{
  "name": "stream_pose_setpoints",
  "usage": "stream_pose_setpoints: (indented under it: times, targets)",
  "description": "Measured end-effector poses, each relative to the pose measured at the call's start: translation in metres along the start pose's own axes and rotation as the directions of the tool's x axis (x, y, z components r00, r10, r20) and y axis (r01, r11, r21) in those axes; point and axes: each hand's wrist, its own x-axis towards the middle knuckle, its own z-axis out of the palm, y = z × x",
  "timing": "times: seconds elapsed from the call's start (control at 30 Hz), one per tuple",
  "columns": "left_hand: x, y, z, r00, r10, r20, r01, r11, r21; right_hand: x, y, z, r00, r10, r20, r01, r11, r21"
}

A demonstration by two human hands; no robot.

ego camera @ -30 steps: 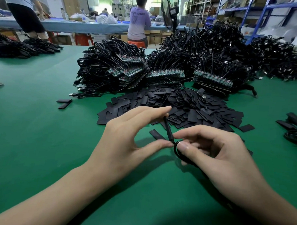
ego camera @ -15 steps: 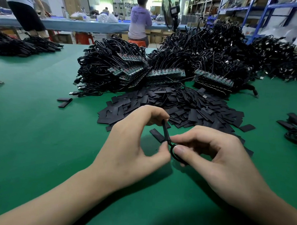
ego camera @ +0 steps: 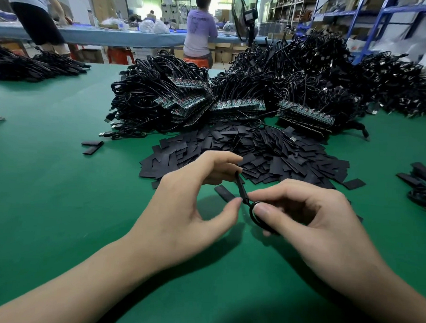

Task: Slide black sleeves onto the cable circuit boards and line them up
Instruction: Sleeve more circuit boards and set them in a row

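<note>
My left hand pinches a flat black sleeve edge-on between thumb and forefinger, above the green table. My right hand meets it from the right and grips a thin black cable that loops under its thumb. Whether a circuit board sits inside the sleeve is hidden. Just behind the hands lies a heap of loose black sleeves. Farther back are stacks of green circuit boards joined to big tangles of black cables.
One loose sleeve lies between my hands, two more sleeves at the left. Sleeved cables lie at the right edge, another cable pile far left. People stand at a blue table behind, next to a fan.
My left forefinger has curled down onto the sleeve's top end, and the thumb has closed on its lower end. Both hands have shifted slightly, staying together.
</note>
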Motion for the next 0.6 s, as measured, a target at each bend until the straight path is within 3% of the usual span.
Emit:
stream_pose_setpoints:
  times: [0.13,0.3,0.6]
  targets:
    - [-0.0004,-0.0017,0.0024,0.998,-0.063,0.008,0.064,0.995,-0.076,-0.0001,0.0028,-0.0008,1.000,0.007,0.006,-0.007,1.000,0.009]
    - [0.0007,-0.0057,0.0036,0.983,-0.183,-0.007,0.176,0.954,-0.241,-0.0018,0.0032,-0.0017,0.999,-0.010,0.042,0.014,0.995,-0.101]
    - [0.0035,-0.0078,0.0061,0.976,-0.209,-0.054,0.181,0.929,-0.323,0.0000,0.0021,-0.0040,1.000,-0.021,0.006,0.022,0.984,-0.179]
